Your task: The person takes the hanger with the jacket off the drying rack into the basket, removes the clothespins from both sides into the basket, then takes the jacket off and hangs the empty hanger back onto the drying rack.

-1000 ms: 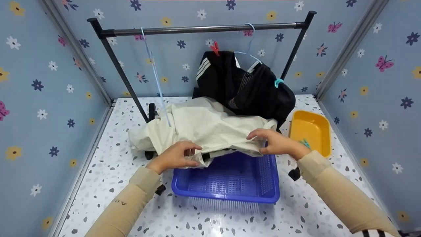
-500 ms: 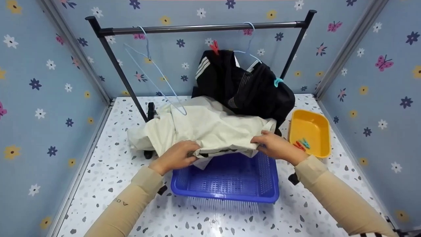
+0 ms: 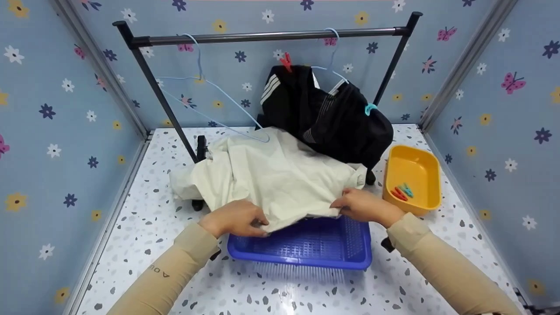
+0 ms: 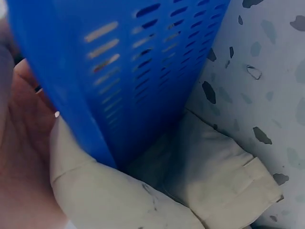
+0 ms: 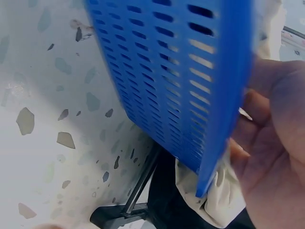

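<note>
A cream garment (image 3: 284, 175) lies in folds across the back of a blue plastic basket (image 3: 302, 262) and spills over to its left. My left hand (image 3: 238, 218) pinches the near edge of the cloth on the left. Further right, my right hand (image 3: 365, 205) grips the same edge, fingertips tucked under it. In the left wrist view, a part of the garment with a squared end (image 4: 238, 191) hangs down outside the basket wall (image 4: 133, 86). Past the basket's rim, the right wrist view shows my right hand's palm (image 5: 281, 143).
A pale blue hanger (image 3: 229, 98) hangs bare from the dark rack rail (image 3: 258, 37), its lower bar over the garment. Beside it hangs a black striped garment (image 3: 323, 113) with red (image 3: 286, 62) and teal clips (image 3: 370, 109). A yellow tray (image 3: 422, 175) at right holds clothespins (image 3: 399, 193).
Both hands have closed on the cloth's near edge and drawn it toward me over the basket. The bare hanger has swung round from edge-on to face me more broadly.
</note>
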### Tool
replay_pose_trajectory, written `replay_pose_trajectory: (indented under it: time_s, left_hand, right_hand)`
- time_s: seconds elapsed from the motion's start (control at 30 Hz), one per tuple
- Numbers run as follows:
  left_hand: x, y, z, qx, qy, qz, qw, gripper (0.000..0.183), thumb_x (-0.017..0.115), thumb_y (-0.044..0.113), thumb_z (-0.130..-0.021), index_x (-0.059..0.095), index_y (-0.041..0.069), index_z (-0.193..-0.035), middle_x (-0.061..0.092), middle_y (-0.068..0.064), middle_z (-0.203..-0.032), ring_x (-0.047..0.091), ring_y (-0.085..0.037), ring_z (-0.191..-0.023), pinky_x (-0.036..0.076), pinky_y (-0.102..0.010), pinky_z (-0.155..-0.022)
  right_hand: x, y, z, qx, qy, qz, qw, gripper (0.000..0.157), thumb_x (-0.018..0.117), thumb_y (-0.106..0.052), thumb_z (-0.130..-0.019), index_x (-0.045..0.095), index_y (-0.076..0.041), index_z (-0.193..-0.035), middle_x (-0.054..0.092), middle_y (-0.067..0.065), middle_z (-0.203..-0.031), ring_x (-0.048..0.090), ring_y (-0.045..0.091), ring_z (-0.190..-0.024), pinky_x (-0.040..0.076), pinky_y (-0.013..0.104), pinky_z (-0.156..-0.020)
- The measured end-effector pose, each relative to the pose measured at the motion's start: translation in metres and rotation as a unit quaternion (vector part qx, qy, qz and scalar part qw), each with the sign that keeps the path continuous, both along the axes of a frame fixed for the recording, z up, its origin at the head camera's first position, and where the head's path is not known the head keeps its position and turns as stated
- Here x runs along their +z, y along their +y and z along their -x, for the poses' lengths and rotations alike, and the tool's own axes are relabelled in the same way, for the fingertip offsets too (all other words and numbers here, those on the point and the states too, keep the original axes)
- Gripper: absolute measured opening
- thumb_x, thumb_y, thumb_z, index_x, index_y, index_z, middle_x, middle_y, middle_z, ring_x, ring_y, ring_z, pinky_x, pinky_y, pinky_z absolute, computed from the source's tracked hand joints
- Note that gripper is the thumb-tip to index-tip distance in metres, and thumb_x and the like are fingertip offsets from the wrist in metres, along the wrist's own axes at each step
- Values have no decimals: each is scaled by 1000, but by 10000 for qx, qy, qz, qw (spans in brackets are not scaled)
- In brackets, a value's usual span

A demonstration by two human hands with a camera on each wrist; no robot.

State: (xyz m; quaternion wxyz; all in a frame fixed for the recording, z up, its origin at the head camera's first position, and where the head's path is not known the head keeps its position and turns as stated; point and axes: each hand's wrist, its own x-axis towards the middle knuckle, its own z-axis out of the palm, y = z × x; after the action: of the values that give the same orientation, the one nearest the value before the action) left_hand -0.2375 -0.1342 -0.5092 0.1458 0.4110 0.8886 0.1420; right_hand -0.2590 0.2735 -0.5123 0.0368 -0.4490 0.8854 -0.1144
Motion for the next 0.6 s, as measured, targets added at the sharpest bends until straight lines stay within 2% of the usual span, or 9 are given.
replay_pose_trajectory:
  time_s: [0.07, 0.17, 0.27, 0.33, 0.37, 0.4, 0.5, 0.57, 0.6]
  left_hand:
    - [0, 1, 0, 1, 87, -73, 9999, 31, 76, 41, -104, 88, 15, -118, 86, -2, -110, 75, -22, -96, 62, -45, -95]
    - [-6, -3, 4, 105, 516, -589, 9969, 26, 72, 31, -107, 87, 10, -109, 84, -7, -109, 76, -28, -101, 62, -49, -98]
    - [-22, -12, 15, 284, 1446, -1303, 9805, 16, 75, 19, -103, 85, 7, -107, 82, -12, -117, 75, -32, -111, 61, -50, -105]
    - [-24, -17, 19, 653, 1928, -1583, 9662, 17, 79, 12, -97, 84, 4, -112, 80, -17, -123, 73, -37, -118, 60, -55, -108]
    - [-32, -21, 24, 848, 2188, -1669, 9576, 22, 80, 11, -95, 83, 4, -115, 79, -18, -127, 73, -38, -120, 60, -56, -109]
    - [-33, -23, 26, 1049, 2352, -1720, 9508, 27, 81, 10, -93, 81, 3, -119, 77, -21, -129, 72, -41, -123, 59, -58, -110]
    - [-43, -27, 34, 1851, 2363, -1536, 9414, 47, 82, 14, -89, 75, -1, -133, 72, -27, -138, 68, -48, -129, 59, -65, -108]
    - [-54, -29, 41, 2237, 2281, -1423, 9369, 59, 82, 20, -89, 70, -2, -142, 69, -29, -143, 67, -50, -132, 59, -65, -109]
    - [-53, -28, 39, 2406, 2158, -1328, 9370, 64, 83, 22, -89, 66, -4, -145, 67, -31, -145, 67, -53, -132, 59, -66, -109]
  right_hand:
    - [-3, -1, 0, 106, -20, -221, 9997, 27, 72, 1, -97, 84, -6, -120, 87, 8, -115, 78, 35, -105, 58, 60, -108]
    - [-4, 0, 1, 91, -298, -203, 9993, 29, 68, 2, -97, 83, -3, -120, 87, 10, -117, 81, 35, -110, 52, 67, -118]
    - [-3, 3, 3, -336, -464, 382, 9976, 26, 66, 2, -98, 84, 1, -117, 87, 16, -115, 80, 38, -110, 56, 64, -113]
    - [-3, 6, 5, -703, -185, 999, 9923, 24, 67, 4, -95, 84, 3, -112, 86, 18, -112, 79, 40, -109, 60, 62, -107]
    - [-3, 7, 6, -890, 115, 1321, 9872, 22, 68, 5, -94, 84, 3, -109, 85, 19, -110, 78, 41, -107, 62, 61, -102]
    - [-4, 8, 7, -1134, 405, 1620, 9794, 20, 70, 6, -93, 83, 4, -108, 84, 20, -109, 77, 41, -106, 62, 60, -98]
    - [-5, 10, 9, -1982, 1149, 2296, 9459, 18, 74, 7, -91, 81, 5, -108, 80, 24, -112, 73, 44, -107, 61, 60, -96]
    - [-4, 12, 10, -2668, 1163, 2446, 9249, 25, 78, 2, -94, 78, 7, -118, 76, 28, -120, 70, 48, -112, 59, 62, -101]
    - [-4, 13, 11, -3008, 967, 2445, 9167, 32, 80, -1, -95, 76, 8, -125, 73, 31, -127, 69, 50, -118, 58, 64, -106]
